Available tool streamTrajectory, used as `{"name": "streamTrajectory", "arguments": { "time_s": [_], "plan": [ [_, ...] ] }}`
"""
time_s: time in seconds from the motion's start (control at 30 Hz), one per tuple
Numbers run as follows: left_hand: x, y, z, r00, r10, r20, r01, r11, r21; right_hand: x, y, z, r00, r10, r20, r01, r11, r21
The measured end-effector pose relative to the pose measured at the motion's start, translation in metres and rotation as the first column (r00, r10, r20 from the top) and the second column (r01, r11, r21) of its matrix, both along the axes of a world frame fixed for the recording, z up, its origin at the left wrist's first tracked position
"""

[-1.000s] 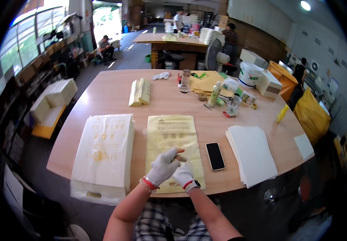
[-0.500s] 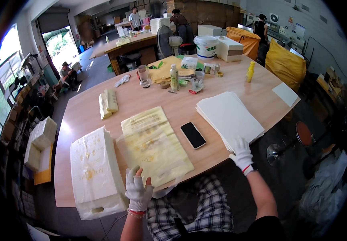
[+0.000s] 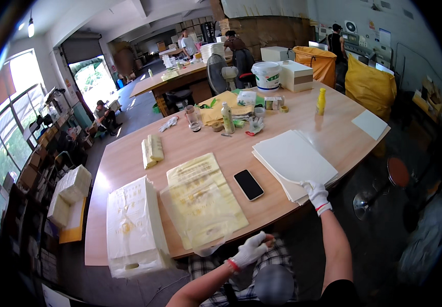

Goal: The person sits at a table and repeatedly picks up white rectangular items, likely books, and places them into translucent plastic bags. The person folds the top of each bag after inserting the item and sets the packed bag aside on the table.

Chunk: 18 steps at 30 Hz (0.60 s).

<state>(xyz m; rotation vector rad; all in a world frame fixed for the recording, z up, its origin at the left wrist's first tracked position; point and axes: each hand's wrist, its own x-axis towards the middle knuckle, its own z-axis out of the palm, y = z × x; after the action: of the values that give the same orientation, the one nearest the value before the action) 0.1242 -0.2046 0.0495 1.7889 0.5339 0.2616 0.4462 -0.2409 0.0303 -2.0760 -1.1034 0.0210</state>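
Right hand (image 3: 315, 193) stretched out, grip on white sheets (image 3: 295, 161).

Bare wood between phone (image 3: 248, 184) and paper stack (image 3: 295, 162): narrow lane, passable for a hand. Wider open wood behind the yellow bags (image 3: 200, 197), up to the folded bags (image 3: 153, 148). Open also along the far right, between stack and white card (image 3: 370, 124).

Blocked at the far middle by crowded small things: bottle (image 3: 226, 118), jar (image 3: 193, 118), tape rolls, yellow bottle (image 3: 321, 101). Near edge at left taken by the thick bag pile (image 3: 131, 225), overhanging the table (image 3: 128, 163) edge. Right hand (image 3: 315, 193) on the stack's near corner; left hand (image 3: 250, 249) below the table edge, at the clear bag's (image 3: 195, 210) mouth.
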Motion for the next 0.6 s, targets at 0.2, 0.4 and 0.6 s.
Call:
{"name": "streamTrajectory", "arguments": {
  "time_s": [0.2, 0.4, 0.6],
  "plan": [
    [0.020, 0.007, -0.062, 0.843, 0.345, 0.412, 0.341, 0.250, -0.906, -0.139, -0.043, 0.048, 0.626, 0.678, 0.386, -0.690, 0.711, -0.131],
    [-0.042, 0.010, 0.000, 0.998, 0.050, -0.037, -0.061, 0.877, -0.477, -0.092, -0.118, -0.030, 0.722, 0.419, -0.551, -0.371, 0.906, 0.203],
    [-0.042, -0.048, 0.005, 0.941, 0.306, -0.144, -0.168, 0.792, 0.586, -0.215, -0.082, -0.046, 0.139, 0.545, -0.827, -0.044, 0.838, 0.544]
  ]
}}
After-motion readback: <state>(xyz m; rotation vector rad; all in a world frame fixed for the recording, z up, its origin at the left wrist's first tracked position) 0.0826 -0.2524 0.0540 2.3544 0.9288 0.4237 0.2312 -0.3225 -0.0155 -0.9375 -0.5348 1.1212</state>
